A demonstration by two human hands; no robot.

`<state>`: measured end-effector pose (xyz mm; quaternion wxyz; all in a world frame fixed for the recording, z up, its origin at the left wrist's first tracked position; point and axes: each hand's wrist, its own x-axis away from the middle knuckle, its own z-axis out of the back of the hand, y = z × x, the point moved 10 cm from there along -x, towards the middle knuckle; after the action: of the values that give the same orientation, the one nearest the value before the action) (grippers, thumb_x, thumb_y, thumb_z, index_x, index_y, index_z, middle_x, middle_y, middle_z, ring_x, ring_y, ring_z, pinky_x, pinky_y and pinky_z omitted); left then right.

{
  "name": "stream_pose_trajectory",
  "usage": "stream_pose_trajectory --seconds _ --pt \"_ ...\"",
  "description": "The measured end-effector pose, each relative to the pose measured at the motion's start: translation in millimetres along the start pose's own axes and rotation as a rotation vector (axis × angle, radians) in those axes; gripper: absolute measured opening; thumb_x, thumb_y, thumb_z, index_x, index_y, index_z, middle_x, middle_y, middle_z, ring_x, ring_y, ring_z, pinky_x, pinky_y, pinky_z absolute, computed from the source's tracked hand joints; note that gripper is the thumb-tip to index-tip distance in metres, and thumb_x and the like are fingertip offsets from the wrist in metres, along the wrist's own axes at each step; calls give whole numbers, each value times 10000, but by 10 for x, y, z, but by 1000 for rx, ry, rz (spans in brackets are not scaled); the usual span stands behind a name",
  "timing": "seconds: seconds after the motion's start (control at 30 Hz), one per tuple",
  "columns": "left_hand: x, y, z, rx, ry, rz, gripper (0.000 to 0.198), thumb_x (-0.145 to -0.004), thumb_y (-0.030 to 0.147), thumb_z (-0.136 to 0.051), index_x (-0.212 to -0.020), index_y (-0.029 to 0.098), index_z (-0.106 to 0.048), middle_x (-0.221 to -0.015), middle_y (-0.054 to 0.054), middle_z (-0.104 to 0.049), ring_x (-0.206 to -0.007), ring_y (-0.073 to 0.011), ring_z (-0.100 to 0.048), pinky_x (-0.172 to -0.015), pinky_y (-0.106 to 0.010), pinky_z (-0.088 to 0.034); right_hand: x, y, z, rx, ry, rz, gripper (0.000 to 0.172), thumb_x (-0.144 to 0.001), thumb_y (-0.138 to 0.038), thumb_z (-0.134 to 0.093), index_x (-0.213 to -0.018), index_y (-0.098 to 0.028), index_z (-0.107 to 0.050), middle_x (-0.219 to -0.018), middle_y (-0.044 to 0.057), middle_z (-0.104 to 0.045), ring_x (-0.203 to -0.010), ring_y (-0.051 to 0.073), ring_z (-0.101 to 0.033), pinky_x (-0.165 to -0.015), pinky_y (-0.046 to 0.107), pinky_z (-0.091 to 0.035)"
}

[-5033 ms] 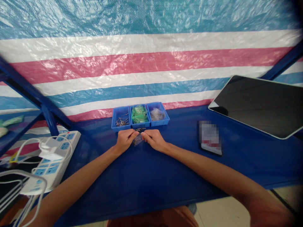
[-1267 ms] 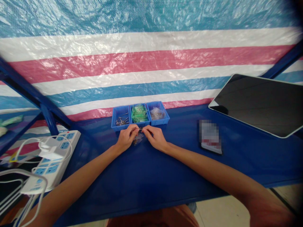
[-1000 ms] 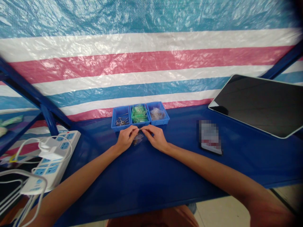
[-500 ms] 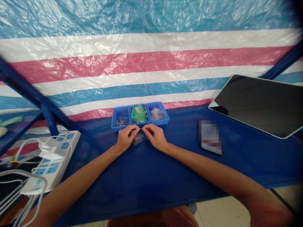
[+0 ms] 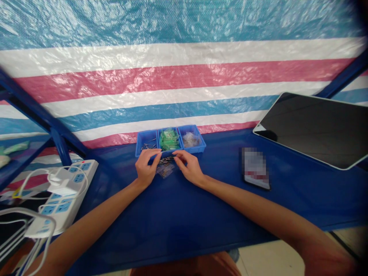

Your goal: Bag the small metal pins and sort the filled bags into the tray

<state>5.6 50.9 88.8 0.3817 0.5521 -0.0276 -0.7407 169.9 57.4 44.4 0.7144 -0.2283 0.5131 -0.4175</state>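
Note:
My left hand (image 5: pixel 146 167) is in front of the left tray, thumb and fingertips curled close together in a pinch. Whatever it holds, if anything, is too small to make out. Facing it, my right hand (image 5: pixel 189 167) also has thumb and fingertips pinched; a thin metal piece seems to be at the tips, but I cannot separate it from those behind. Between the hands several small dark and silvery metal pins (image 5: pixel 166 160) lie on the table. Just nearer is a small clear plastic bag (image 5: pixel 166 171) with thin brass-coloured pieces in it.
Behind the hands stand three joined blue trays: left tray (image 5: pixel 139 146) with loose metal pins, middle with green bags (image 5: pixel 169 138), right with clear bags (image 5: pixel 191 139). A power strip (image 5: pixel 61 203) with cables lies left. To the right are a phone (image 5: pixel 255 168) and a dark-screened tablet (image 5: pixel 313 126).
My hands were together with a thin metal piece between their fingertips. My left hand has drawn away to the left, uncovering the pins; my right hand has hardly moved.

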Motion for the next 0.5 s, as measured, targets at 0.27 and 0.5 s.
stream_pose_trajectory --seconds 0.27,0.5 --pt "-30 -214 170 -178 157 147 117 -827 303 -619 -863 209 -679 -865 -17 -694 -920 -185 -587 -918 -364 -403 7 0 -7 7 -8 1 223 -919 -276 -447 -1072 -192 -586 -841 33 -628 -686 142 -570 -670 265 -461" --pt "-42 -523 225 -236 207 299 159 -816 334 -616 -909 213 -665 -1060 -51 -607 -1067 -217 -530 -985 -389 -368 4 -3 -17 17 -4 12 220 -918 -272 -441 -1046 -187 -598 -853 37 -641 -684 144 -576 -661 265 -462"
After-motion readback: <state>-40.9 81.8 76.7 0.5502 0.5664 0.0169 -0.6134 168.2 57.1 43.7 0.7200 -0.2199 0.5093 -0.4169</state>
